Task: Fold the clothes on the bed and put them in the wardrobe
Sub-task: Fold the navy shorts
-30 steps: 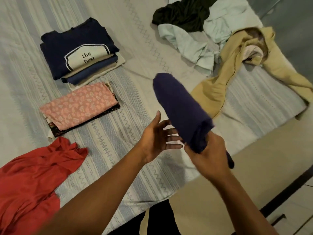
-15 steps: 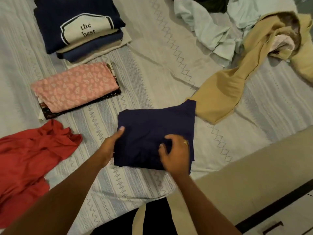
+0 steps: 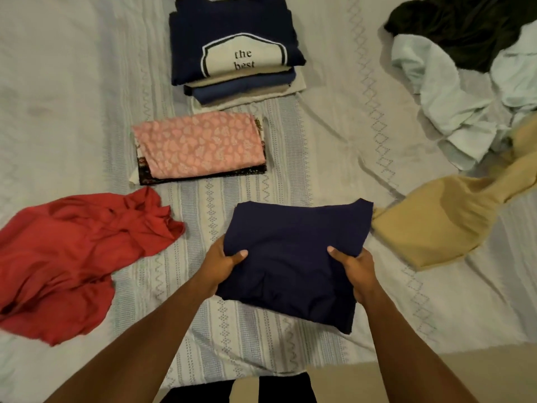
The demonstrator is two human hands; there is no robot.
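Note:
A folded dark navy garment (image 3: 293, 257) lies on the bed (image 3: 334, 135) in front of me. My left hand (image 3: 222, 264) grips its left edge, thumb on top and fingers underneath. My right hand (image 3: 356, 269) grips its right edge the same way. Farther back sits a folded stack topped by a navy shirt printed "the best" (image 3: 232, 45). A folded pink patterned piece (image 3: 200, 145) lies on a dark floral one just before that stack.
A crumpled red garment (image 3: 72, 254) lies at the left. A tan garment (image 3: 444, 216) sprawls at the right, with pale blue clothes (image 3: 453, 100) and a dark one (image 3: 462, 27) heaped behind it. The bed's near edge runs along the bottom.
The navy garment was held up in my right hand, then laid flat on the bed. Both hands have shifted to grip its two side edges.

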